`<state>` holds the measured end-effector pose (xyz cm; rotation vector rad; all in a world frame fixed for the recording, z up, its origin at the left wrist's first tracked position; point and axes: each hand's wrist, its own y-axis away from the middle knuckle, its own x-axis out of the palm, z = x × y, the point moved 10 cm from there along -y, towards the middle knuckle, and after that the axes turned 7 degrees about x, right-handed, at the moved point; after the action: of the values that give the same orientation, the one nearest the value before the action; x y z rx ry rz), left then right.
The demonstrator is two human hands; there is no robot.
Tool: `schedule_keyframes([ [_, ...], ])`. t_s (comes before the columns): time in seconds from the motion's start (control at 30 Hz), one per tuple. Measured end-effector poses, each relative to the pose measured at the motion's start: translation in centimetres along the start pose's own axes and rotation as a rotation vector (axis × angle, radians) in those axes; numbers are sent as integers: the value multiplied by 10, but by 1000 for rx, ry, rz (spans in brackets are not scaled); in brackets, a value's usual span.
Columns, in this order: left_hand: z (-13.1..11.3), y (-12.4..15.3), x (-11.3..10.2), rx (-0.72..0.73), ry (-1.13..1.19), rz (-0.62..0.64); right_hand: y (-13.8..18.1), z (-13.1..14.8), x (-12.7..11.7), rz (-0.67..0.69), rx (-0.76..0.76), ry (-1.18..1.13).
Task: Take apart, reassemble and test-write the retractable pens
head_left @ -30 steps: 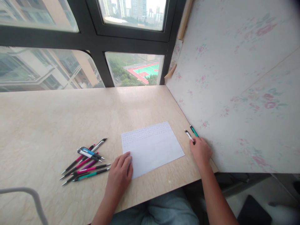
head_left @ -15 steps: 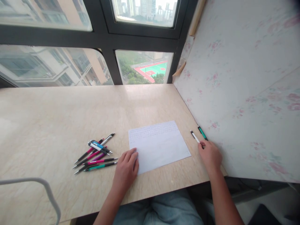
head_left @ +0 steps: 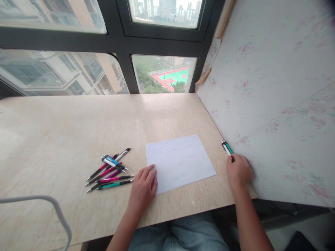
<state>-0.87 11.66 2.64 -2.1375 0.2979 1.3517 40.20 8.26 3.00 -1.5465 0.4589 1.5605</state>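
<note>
My left hand (head_left: pixel 143 188) lies flat on the beige desk (head_left: pixel 78 125), fingers spread over the near left corner of a white sheet of paper (head_left: pixel 180 162) with faint writing along its top. My right hand (head_left: pixel 239 171) rests at the desk's right edge against the wall, fingers curled around the lower ends of a white pen (head_left: pixel 225 147) and a green pen (head_left: pixel 229 148), which lie side by side. A pile of several pens (head_left: pixel 110 170), pink, black, teal and blue-white, sits left of my left hand.
A flowered wall panel (head_left: pixel 274 97) rises along the desk's right edge. A dark-framed window (head_left: pixel 125 42) runs along the back. A white curved tube (head_left: pixel 39 205) crosses the near left corner. My legs in jeans (head_left: pixel 180 233) are under the front edge.
My right hand has slid the white pen to the right until it lies against the green pen by the wall. My left hand has stayed on the paper. The camera has shifted slightly.
</note>
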Motion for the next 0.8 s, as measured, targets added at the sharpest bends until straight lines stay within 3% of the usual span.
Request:
schedule_keyframes([
  [0.23, 1, 0, 0, -13, 29, 0, 4, -2, -4, -52, 29, -46],
  [0.37, 1, 2, -1, -31, 52, 3, 11, 5, -8, -87, -68, -210],
  [0.47, 1, 4, -6, -52, 102, -53, 36, 35, -10, -45, -244, -380],
  [0.63, 10, 17, -38, -118, 80, -230, 117, 116, -26, 164, -654, -705],
  [0.73, 25, 31, -66, -166, -74, -240, 150, 137, -37, 234, -740, -849],
  [0.8, 38, 39, -77, -189, -173, -156, 159, 140, -40, 256, -758, -906],
])
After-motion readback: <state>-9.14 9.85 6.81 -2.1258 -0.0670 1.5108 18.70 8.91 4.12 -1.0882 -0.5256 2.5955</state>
